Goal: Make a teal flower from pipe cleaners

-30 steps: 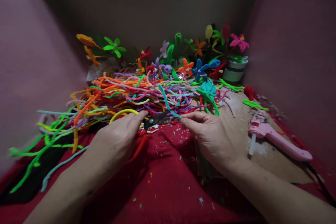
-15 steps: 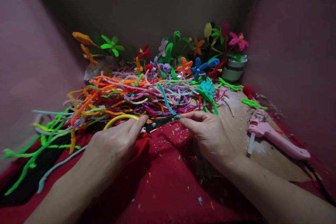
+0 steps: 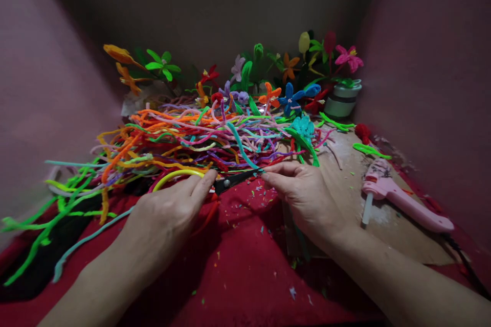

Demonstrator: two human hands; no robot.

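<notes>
My left hand point(image 3: 172, 202) is closed on a pair of scissors point(image 3: 227, 183) with black blades and yellow and red handles. The blades point right, their tips at a turquoise pipe cleaner point(image 3: 242, 147). My right hand point(image 3: 303, 191) pinches that pipe cleaner between thumb and forefinger, right beside the blade tips. The upper part of the pipe cleaner slants up and left above the blades. Whether the blades are fully closed across it is hard to see.
A big heap of coloured pipe cleaners point(image 3: 184, 138) lies behind my hands, with pipe-cleaner flowers point(image 3: 290, 99) along the back. On the right, a pink glue gun point(image 3: 402, 202) rests on cardboard point(image 3: 341, 184). Small clippings dot the red cloth point(image 3: 245, 265). A striped pot point(image 3: 342, 101) stands back right.
The upper part of the turquoise pipe cleaner has tipped slightly left at the scissors, and the blades look more closed. My right hand has hardly moved.
</notes>
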